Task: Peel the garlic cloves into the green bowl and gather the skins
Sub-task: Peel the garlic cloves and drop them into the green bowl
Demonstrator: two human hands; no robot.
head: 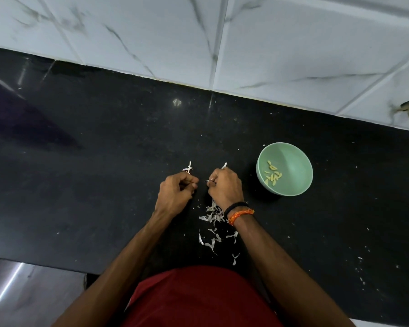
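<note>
**Peeling over the bench, bowl off to the right**

While the left hand curls closed around papery white scraps, the right hand just beside it pinches a thin strip of skin; no clove shows in either. Dry, curled skins lie scattered on the glossy black bench below the right wrist. The smooth round green bowl, holding pale peeled cloves, sits right of the nearer right hand.

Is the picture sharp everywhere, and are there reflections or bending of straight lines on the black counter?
In the head view, the centre is sharp: the garlic skins and the green bowl read clearly. The black counter carries a small glare spot and a dark shadow on its left side. The wall tiles look smeared at the top left, and wide-angle distortion tilts the counter's edges.
</note>
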